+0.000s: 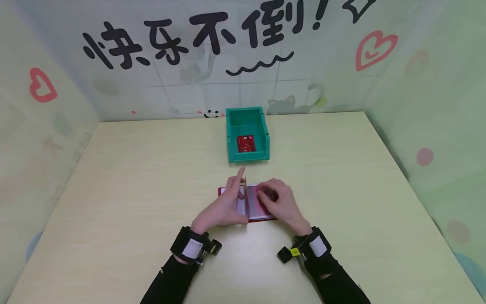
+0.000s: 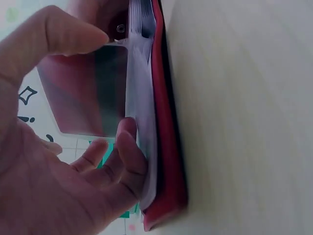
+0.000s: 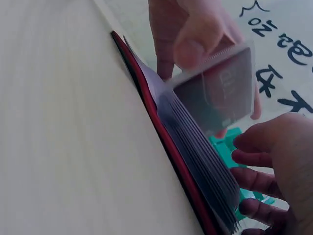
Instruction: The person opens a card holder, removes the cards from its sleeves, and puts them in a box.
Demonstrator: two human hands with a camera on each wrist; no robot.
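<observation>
A red-covered card holder [image 1: 263, 213] lies spread on the table, with clear plastic sleeves inside. One sleeve holding a dark red card [image 3: 220, 93] stands upright between its two sides. My left hand [image 1: 224, 207] holds this sleeve by its edges, the thumb [image 2: 73, 36] on the near edge and fingers at the far side. My right hand [image 1: 282, 203] is over the right-hand stack of sleeves [image 3: 195, 142], thumb and forefinger close together. Its fingers are loosely bent beside the stack in the right wrist view, with nothing visible between them.
Beyond the card holder stands a teal open-fronted bin [image 1: 248, 157] by the back wall. Inside it lies a red card [image 1: 246, 144]. Printed panels [image 1: 425, 126] enclose the table [image 1: 152, 177] at the back and both sides.
</observation>
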